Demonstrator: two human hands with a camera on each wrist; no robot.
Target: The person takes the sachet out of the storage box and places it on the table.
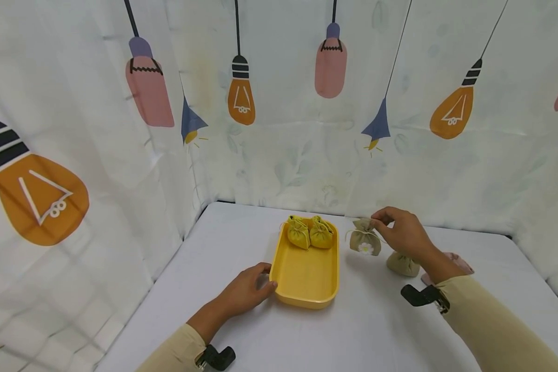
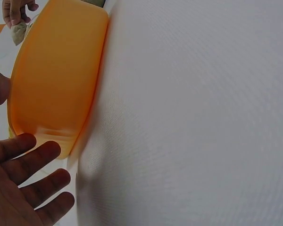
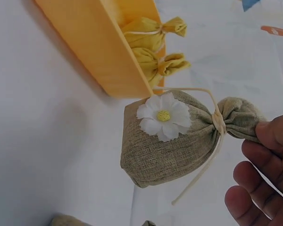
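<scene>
In the head view my right hand (image 1: 403, 233) pinches the gathered neck of a beige drawstring pouch (image 1: 360, 238). That pouch hangs above the table, right of a yellow tray (image 1: 306, 281). The right wrist view shows a white flower (image 3: 164, 116) on its front and a pale cord round the neck. Two yellow drawstring pouches (image 1: 298, 235) (image 1: 321, 235) stand side by side at the tray's far end. My left hand (image 1: 245, 292) is at the tray's left side, thumb at the rim. In the left wrist view its fingers (image 2: 40, 162) are spread and uncurled.
Another beige pouch (image 1: 402, 264) sits on the white table (image 1: 362, 330) below my right hand. Something pink (image 1: 460, 262) lies beyond it, partly hidden by my right forearm. A patterned curtain (image 1: 283, 155) closes off the table's back and left side.
</scene>
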